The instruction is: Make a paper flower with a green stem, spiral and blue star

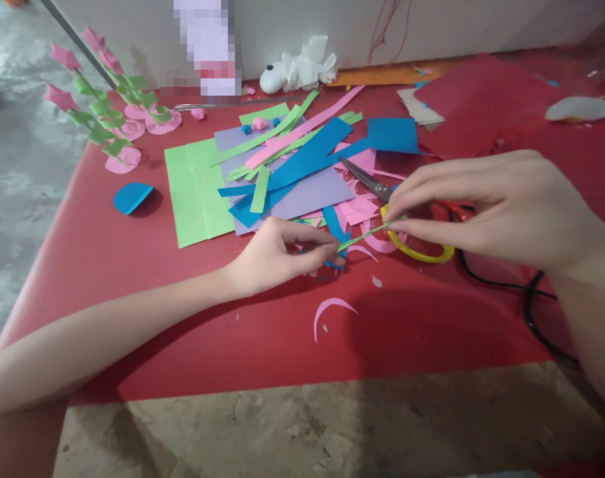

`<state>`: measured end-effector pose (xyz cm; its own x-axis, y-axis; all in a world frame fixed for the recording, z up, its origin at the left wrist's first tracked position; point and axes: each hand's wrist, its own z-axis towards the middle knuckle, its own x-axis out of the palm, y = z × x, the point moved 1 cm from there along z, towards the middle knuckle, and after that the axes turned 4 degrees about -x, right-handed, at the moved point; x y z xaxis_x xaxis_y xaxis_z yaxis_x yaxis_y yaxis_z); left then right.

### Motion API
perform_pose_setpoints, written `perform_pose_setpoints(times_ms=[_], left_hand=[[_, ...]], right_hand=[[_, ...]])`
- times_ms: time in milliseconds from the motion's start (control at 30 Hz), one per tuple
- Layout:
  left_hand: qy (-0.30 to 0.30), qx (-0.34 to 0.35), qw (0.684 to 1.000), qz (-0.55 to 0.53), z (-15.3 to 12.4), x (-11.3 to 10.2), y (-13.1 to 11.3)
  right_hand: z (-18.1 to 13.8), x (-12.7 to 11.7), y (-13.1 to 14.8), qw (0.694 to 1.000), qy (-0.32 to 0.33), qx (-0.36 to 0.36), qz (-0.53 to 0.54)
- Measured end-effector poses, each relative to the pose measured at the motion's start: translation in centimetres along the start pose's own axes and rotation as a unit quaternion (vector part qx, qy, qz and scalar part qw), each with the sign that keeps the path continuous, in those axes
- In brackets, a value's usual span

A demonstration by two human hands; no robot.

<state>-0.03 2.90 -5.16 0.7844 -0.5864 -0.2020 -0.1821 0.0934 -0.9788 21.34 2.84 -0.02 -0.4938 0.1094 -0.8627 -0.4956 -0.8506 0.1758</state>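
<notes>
Toward the near side of the red table, a curved pink paper sliver lies flat, small scraps near it; just beyond, left hand has thumb and fingers closed in a pinch on one end of a thin green strip; right hand pinches the other end between thumb and fingertips, so the strip spans the gap between both hands, slanting up to the right; scissors with yellow handle lie behind and partly under the right hand's fingers, blades pointing up-left; black cable loops at right, partly hidden by that arm; farther off, paper pile: blue strips across a purple sheet, long pink strip above them, green sheet at the left of the pile; folded blue piece sits apart, left of the green sheet; beyond it, paper flowers stand upright, pink star tops, curly green stems, round pink bases; at the back, white object with a black spot beside crumpled white tissue; big red sheet back right
</notes>
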Motion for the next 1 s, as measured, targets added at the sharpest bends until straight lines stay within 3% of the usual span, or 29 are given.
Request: perform_pose_setpoints(times_ms=[133,333,700,833,1000], left_hand=[[0.022,-0.034,0.999,0.010,0.0,0.3,-0.4],[0.010,-0.050,0.998,0.024,0.1,0.4,-0.3],[-0.025,0.063,0.993,0.095,0.2,0.6,0.7],[-0.027,0.082,0.988,0.131,0.0,0.8,0.7],[-0.024,0.087,0.984,0.155,-0.2,0.9,0.7]], right_hand=[[-0.2,0.4,0.0,1.000,0.015,0.016,0.016],[-0.5,0.9,0.1,0.998,0.025,0.051,0.032],[-0.3,1.2,1.6,0.998,0.048,0.028,-0.023],[-0.1,2.4,3.0,0.993,0.035,-0.027,-0.114],[-0.2,3.6,4.0,0.987,0.045,-0.030,-0.151]])
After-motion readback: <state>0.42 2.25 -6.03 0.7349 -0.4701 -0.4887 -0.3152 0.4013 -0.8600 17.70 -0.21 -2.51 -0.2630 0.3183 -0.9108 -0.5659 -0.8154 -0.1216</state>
